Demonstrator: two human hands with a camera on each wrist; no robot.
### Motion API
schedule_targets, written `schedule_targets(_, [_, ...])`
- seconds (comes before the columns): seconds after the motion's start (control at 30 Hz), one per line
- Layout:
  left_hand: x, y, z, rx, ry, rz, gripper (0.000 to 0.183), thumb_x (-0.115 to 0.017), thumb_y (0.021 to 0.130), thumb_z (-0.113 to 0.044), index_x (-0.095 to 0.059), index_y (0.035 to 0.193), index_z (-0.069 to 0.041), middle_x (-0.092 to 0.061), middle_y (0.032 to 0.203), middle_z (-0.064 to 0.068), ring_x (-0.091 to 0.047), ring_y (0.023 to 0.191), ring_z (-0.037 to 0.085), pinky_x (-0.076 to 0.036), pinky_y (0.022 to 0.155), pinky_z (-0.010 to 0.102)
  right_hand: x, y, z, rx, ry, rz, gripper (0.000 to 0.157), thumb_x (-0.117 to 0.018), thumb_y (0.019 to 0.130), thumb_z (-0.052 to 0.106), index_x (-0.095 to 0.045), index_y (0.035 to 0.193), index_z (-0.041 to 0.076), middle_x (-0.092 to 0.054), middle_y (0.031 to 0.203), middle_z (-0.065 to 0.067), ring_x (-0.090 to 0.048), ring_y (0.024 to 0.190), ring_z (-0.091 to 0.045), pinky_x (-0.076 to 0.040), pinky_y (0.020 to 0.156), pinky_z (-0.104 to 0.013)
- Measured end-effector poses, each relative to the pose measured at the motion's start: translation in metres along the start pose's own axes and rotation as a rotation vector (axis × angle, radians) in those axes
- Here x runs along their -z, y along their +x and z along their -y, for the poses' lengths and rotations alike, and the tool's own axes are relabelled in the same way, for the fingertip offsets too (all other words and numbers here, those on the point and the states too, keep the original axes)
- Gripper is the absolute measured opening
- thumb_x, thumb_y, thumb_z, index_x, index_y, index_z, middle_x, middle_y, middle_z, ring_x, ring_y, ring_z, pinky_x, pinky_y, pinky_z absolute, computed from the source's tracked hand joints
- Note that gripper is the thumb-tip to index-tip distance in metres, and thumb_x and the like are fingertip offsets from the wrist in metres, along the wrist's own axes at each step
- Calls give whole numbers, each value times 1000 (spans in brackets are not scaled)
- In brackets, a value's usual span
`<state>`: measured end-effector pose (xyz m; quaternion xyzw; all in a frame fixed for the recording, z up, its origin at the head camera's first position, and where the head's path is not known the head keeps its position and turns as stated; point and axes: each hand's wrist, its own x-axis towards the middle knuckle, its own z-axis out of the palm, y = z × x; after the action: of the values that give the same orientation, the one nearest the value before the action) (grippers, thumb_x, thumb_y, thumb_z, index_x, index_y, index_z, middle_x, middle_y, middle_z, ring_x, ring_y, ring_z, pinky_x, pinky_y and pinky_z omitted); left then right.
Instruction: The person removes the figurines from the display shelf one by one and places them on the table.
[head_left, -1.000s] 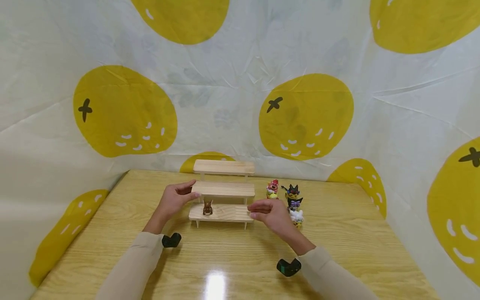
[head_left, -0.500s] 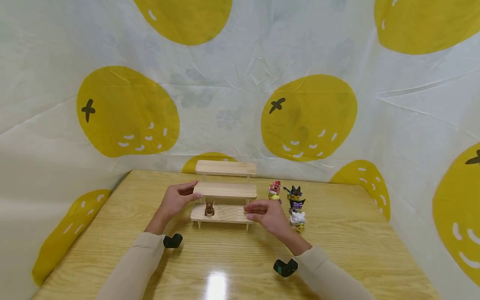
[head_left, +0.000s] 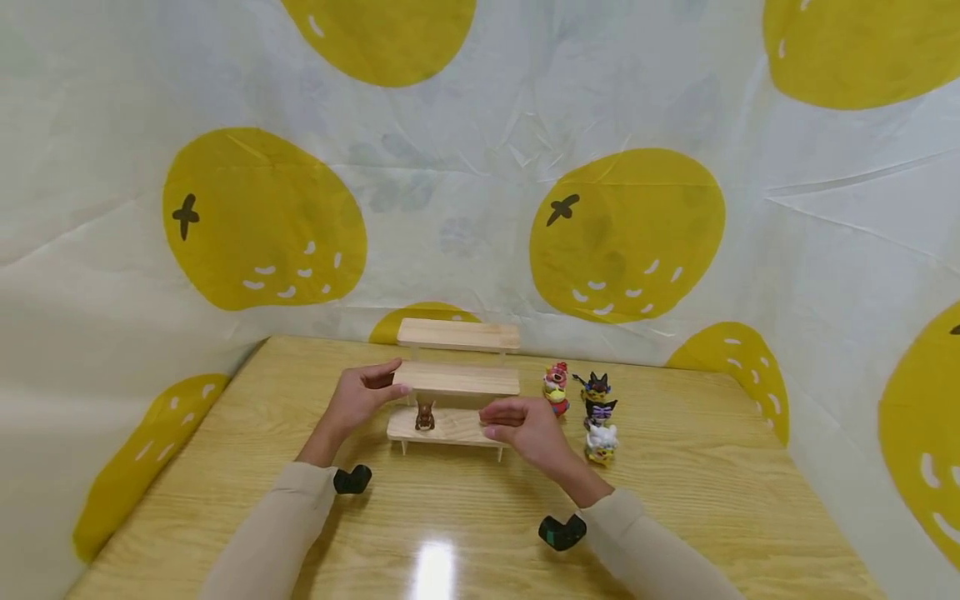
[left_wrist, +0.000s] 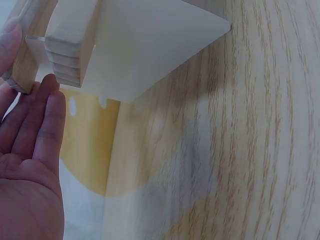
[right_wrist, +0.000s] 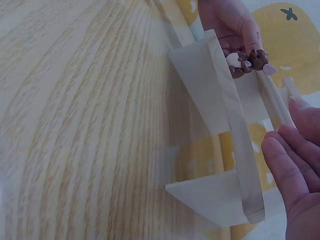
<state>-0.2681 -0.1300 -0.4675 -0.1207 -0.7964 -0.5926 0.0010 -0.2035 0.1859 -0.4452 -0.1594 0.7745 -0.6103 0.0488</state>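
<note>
A three-tier wooden display stand (head_left: pixel 459 378) with pale side supports stands toward the back of the table. My left hand (head_left: pixel 358 400) holds the left end of its middle tier, thumb in front and fingers behind. A small brown bear figurine (head_left: pixel 425 417) sits on the left part of the bottom tier; the right wrist view shows the same figurine (right_wrist: pixel 240 64) side-on. My right hand (head_left: pixel 528 429) is over the right end of the bottom tier, thumb and fingers extended toward each other, nothing visible between them. Whether its fingertips touch the stand I cannot tell.
Right of the stand is a red-and-yellow figurine (head_left: pixel 557 387). Beside it, a black cat-eared figurine (head_left: pixel 596 386), a black-and-purple one (head_left: pixel 600 412) and a white-topped one (head_left: pixel 602 444) form a column. A lemon-print cloth (head_left: pixel 450 208) hangs behind the table (head_left: pixel 465 517).
My right hand has moved left along the bottom tier, toward the bear figurine. My left hand keeps its place on the middle tier. The whole head view has shifted slightly.
</note>
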Motion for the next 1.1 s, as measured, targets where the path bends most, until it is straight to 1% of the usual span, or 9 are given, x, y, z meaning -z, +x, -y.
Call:
schedule_targets(0.17, [-1, -1, 0, 11, 0, -4, 65, -83, 91, -31, -59, 149, -12, -56, 155, 10, -59, 138, 33, -58, 103, 36, -5, 5, 1, -25, 53, 31, 30, -74, 93, -2, -70, 121, -13, -71, 122, -34, -73, 113, -43, -64, 88, -28])
schedule_targets(0.3, [-1, 0, 0, 14, 8, -7, 66, -83, 92, -30, -58, 149, -10, -56, 154, 11, -59, 138, 33, -57, 105, 39, -9, 9, 4, -44, 77, 48, 32, -74, 94, -2, -69, 123, -13, -70, 124, -34, -72, 114, -43, -63, 89, -29])
schedule_targets(0.6, [-1, 1, -1, 14, 10, -8, 66, -83, 92, -29, -58, 149, -9, -56, 154, 12, -58, 139, 35, -55, 107, 43, -22, 16, 7, -18, 75, 61, 32, -73, 94, -4, -68, 123, -14, -69, 125, -35, -72, 115, -44, -63, 91, -29])
schedule_targets(0.8, [0, 0, -1, 5, -1, -16, 64, -83, 91, -28, -59, 148, -10, -57, 153, 13, -57, 139, 35, -56, 106, 41, -34, 23, 9, -13, 75, 69, 32, -72, 94, -5, -68, 124, -13, -69, 125, -35, -71, 117, -43, -63, 92, -32])
schedule_targets(0.97, [-1, 0, 1, -6, -7, -19, 64, -84, 90, -27, -60, 147, -10, -58, 152, 13, -59, 137, 35, -57, 104, 37, -47, 28, 8, -16, 99, 49, 33, -73, 93, -5, -68, 124, -13, -70, 125, -34, -71, 117, -43, -63, 92, -33])
schedule_targets(1.1, [-2, 2, 2, -12, -18, -28, 62, -85, 89, -25, -62, 145, -9, -59, 150, 14, -61, 135, 33, -57, 103, 34, -56, 32, 8, -28, 131, 29, 34, -75, 93, -2, -69, 125, -11, -71, 125, -30, -72, 117, -41, -63, 94, -34])
